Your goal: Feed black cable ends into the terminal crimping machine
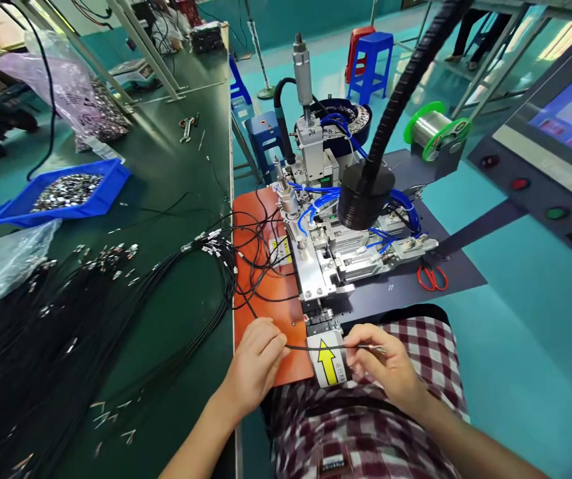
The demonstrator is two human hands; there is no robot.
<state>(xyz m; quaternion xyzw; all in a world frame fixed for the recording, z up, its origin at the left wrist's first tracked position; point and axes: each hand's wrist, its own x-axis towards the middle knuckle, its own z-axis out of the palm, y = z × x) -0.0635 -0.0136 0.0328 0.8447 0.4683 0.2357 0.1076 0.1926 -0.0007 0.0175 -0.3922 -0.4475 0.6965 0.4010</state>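
A thin black cable (pixel 300 348) runs between my two hands, above a white label with a yellow arrow (pixel 328 362). My left hand (pixel 260 359) is closed around the cable over the orange board's front part. Near the cable's end, my right hand (pixel 383 362) pinches it, and thin bare or light wire tips (pixel 376 348) stick out past the fingers. Just beyond my hands stands a metal machine (pixel 336 259) with blue air tubes. Several cables with metal connectors (pixel 211 243) loop across the table edge and the orange board (pixel 271 313) on the left.
A large heap of black cables (pixel 41 352) covers the green table. A blue tray (pixel 66 193) holds small metal parts. Red-handled scissors (pixel 433 278), a wire spool (pixel 436 132) and a control panel (pixel 550 159) are on the right. A black flexible hose (pixel 396 86) hangs over the machine.
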